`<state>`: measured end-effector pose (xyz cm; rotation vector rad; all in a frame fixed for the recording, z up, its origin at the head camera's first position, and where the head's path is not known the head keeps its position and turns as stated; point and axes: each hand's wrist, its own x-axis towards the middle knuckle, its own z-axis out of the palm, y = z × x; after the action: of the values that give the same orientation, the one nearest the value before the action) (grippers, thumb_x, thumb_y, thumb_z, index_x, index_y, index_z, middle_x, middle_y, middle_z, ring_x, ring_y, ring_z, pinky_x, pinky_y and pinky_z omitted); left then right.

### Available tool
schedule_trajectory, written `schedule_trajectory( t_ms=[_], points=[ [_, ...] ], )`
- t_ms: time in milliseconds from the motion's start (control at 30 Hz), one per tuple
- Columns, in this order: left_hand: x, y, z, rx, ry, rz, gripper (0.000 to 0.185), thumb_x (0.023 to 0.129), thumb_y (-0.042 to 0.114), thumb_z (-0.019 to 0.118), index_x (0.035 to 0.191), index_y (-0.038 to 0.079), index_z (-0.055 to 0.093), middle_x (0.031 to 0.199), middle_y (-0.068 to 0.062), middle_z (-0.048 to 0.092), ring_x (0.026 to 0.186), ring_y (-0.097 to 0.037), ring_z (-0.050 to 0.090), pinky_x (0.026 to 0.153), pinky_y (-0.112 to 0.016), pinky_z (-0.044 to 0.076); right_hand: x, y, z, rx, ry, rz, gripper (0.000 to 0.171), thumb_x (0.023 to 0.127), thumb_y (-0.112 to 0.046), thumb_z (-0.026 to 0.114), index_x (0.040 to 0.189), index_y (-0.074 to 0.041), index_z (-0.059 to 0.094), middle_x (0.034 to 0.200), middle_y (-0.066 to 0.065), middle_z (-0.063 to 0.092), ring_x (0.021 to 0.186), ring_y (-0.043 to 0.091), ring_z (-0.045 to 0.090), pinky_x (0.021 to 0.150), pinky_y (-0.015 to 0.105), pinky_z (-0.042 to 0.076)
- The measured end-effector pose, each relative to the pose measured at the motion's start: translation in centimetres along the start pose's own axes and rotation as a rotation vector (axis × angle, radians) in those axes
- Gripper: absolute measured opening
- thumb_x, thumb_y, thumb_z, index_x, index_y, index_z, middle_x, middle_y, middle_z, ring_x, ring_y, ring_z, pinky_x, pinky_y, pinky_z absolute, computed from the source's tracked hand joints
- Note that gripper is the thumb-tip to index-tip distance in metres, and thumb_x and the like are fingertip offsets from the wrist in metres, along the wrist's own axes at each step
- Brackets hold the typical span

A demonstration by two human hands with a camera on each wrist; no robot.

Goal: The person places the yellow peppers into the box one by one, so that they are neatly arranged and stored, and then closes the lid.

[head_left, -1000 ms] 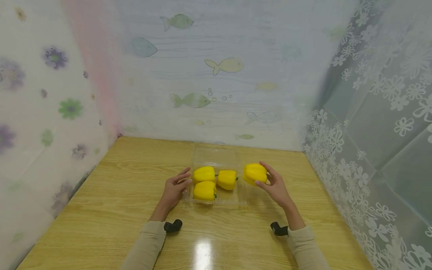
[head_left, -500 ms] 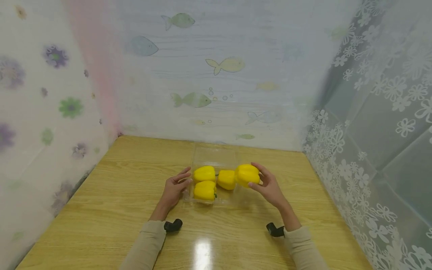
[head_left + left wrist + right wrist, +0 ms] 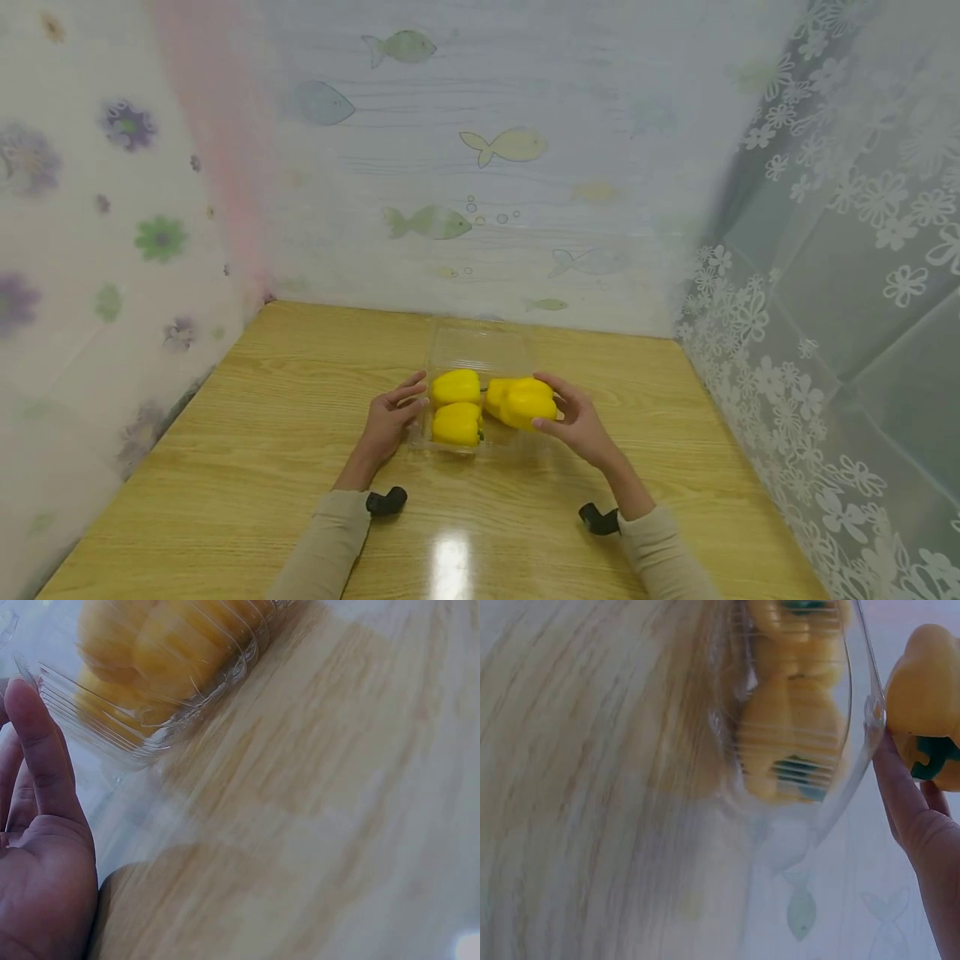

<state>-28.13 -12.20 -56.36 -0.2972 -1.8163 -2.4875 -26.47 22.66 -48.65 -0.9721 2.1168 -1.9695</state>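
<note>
A clear plastic clamshell box (image 3: 480, 343) stands open on the wooden table (image 3: 247, 433), its lid raised at the back. Inside lie three yellow bell peppers: one at the back left (image 3: 455, 387), one at the front left (image 3: 455, 423) and one at the back right, mostly hidden. My right hand (image 3: 573, 421) grips a fourth yellow pepper (image 3: 525, 403) over the box's front right part; the right wrist view shows that pepper (image 3: 926, 705) above the box's rim (image 3: 855, 750). My left hand (image 3: 390, 417) rests with straight fingers against the box's left wall (image 3: 150, 712).
Patterned curtains with fish and flowers close in the table at the back, left and right. Bare wood lies on both sides of the box and in front of it, with a bright glare spot (image 3: 450, 562) near the front edge.
My right hand has carried the fourth pepper leftward from beside the box to over its front right part. The left hand has stayed at the box's left side.
</note>
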Motion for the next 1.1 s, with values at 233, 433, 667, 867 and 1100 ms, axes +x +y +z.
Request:
schedule_trajectory(
  t_ms=[233,433,667,867,1100],
  points=[
    [-0.1,0.1,0.1,-0.016,0.001,0.005,0.043,0.095,-0.002,0.067,0.132,-0.021,0.054,0.158,-0.019,0.043,0.085,-0.003,0.062,0.057,-0.015,0.047,-0.1,0.5,1.0,0.011,-0.036,0.024,0.07,0.093,0.001,0.071,0.153,0.008,0.035,0.159,0.032,0.028,0.132,0.023,0.053,0.089,0.036,0.059],
    [-0.1,0.1,0.2,-0.019,0.001,0.003,0.043,0.095,-0.002,0.067,0.132,-0.021,0.054,0.158,-0.019,0.043,0.084,-0.003,0.061,0.057,-0.015,0.047,-0.2,0.8,1.4,-0.032,-0.046,0.05,0.069,0.093,0.0,0.071,0.154,0.003,0.038,0.161,0.026,0.029,0.137,0.047,0.044,0.088,0.036,0.059],
    [-0.1,0.1,0.2,-0.01,-0.002,0.006,0.043,0.096,-0.001,0.068,0.132,-0.021,0.054,0.158,-0.019,0.043,0.085,-0.003,0.061,0.058,-0.016,0.047,-0.1,0.7,1.4,-0.037,-0.056,0.06,0.069,0.094,-0.003,0.071,0.154,0.003,0.038,0.161,0.026,0.028,0.138,0.056,0.038,0.088,0.035,0.059],
    [0.0,0.0,0.1,-0.008,0.001,-0.004,0.045,0.095,0.001,0.069,0.132,-0.02,0.055,0.158,-0.018,0.043,0.092,-0.006,0.063,0.059,-0.016,0.048,0.0,0.6,1.4,-0.064,-0.06,0.064,0.067,0.093,-0.002,0.072,0.153,0.001,0.041,0.161,0.024,0.03,0.138,0.054,0.039,0.085,0.035,0.06],
    [0.1,0.0,0.1,-0.012,0.006,-0.014,0.043,0.096,-0.001,0.067,0.132,-0.021,0.054,0.158,-0.018,0.043,0.088,-0.005,0.061,0.059,-0.016,0.048,0.2,0.5,1.6,-0.15,-0.038,0.105,0.065,0.093,-0.006,0.074,0.151,-0.006,0.046,0.161,0.02,0.033,0.133,0.051,0.045,0.081,0.036,0.061]
  ],
)
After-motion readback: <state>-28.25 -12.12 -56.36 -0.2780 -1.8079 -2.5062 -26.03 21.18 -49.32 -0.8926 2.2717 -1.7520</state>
